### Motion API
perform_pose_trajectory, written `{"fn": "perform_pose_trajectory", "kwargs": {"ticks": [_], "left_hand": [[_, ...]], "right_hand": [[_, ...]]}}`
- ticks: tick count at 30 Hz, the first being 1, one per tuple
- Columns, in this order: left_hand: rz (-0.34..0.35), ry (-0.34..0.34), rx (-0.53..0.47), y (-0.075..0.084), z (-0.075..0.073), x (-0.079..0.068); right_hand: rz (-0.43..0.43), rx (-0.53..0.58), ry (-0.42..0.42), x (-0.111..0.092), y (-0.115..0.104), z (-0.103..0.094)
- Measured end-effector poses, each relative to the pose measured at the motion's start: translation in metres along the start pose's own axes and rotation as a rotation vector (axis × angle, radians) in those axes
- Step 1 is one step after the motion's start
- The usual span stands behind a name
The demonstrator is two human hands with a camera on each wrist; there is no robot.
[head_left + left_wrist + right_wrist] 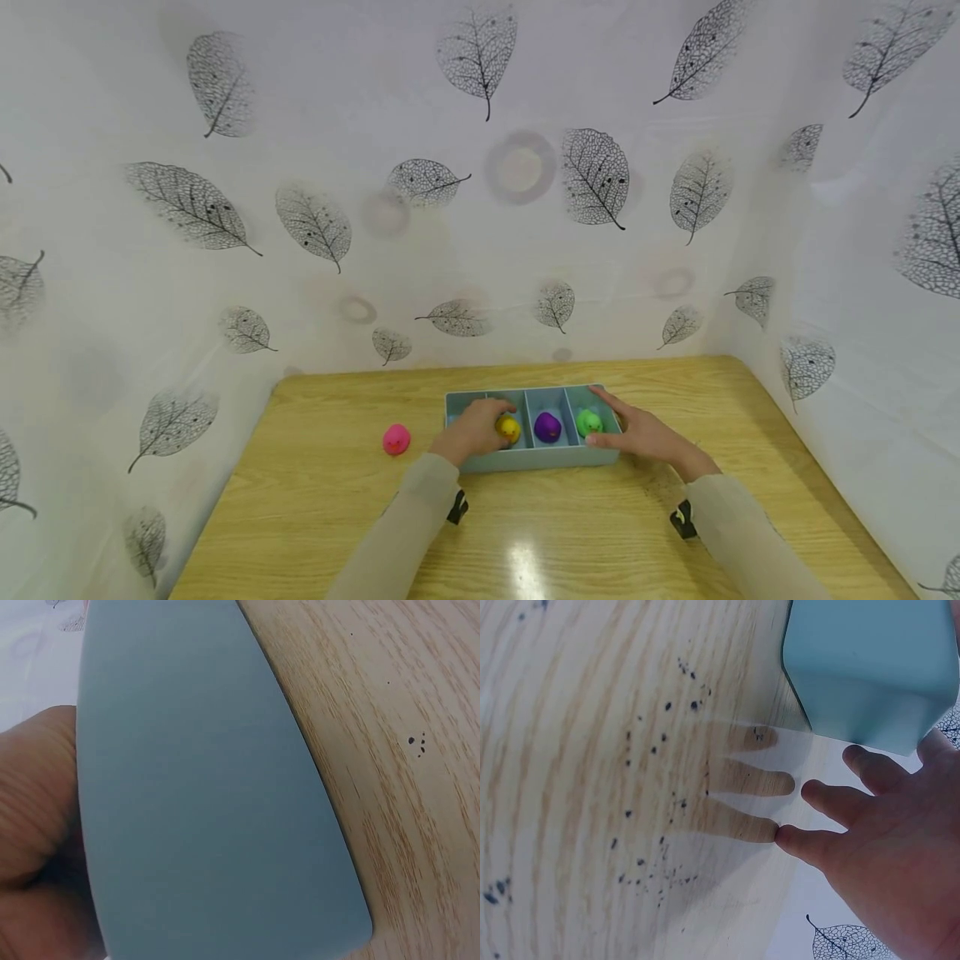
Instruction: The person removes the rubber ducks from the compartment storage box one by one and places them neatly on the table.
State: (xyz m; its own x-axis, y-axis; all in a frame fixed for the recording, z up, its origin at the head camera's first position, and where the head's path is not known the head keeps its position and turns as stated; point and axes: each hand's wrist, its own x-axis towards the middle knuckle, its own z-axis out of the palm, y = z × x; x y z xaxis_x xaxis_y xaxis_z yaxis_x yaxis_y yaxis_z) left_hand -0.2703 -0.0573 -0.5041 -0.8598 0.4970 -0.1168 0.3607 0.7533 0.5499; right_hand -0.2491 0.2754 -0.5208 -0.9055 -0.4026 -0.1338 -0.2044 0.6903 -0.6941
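Observation:
A blue-grey tray with several compartments stands on the table. My left hand reaches into its left part, with its fingers curled round a yellow rubber duck. In the left wrist view the tray's front wall hides most of that hand. One compartment to the right sits a purple duck, and a green duck is in the rightmost one. My right hand spans the tray's right end, forefinger at the back corner and thumb over the front rim. Its other fingers are spread and nearly straight.
A pink duck sits on the wooden table, left of the tray. White cloth printed with dark leaves hangs behind the table and along both sides.

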Motion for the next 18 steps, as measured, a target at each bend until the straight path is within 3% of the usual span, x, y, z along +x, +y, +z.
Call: {"fn": "perform_pose_trajectory", "kwargs": {"ticks": [18], "left_hand": [[-0.009, 0.01, -0.005, -0.0006, 0.0022, 0.0009]], "right_hand": [[-0.01, -0.01, 0.005, 0.0015, 0.0014, 0.0015]]}}
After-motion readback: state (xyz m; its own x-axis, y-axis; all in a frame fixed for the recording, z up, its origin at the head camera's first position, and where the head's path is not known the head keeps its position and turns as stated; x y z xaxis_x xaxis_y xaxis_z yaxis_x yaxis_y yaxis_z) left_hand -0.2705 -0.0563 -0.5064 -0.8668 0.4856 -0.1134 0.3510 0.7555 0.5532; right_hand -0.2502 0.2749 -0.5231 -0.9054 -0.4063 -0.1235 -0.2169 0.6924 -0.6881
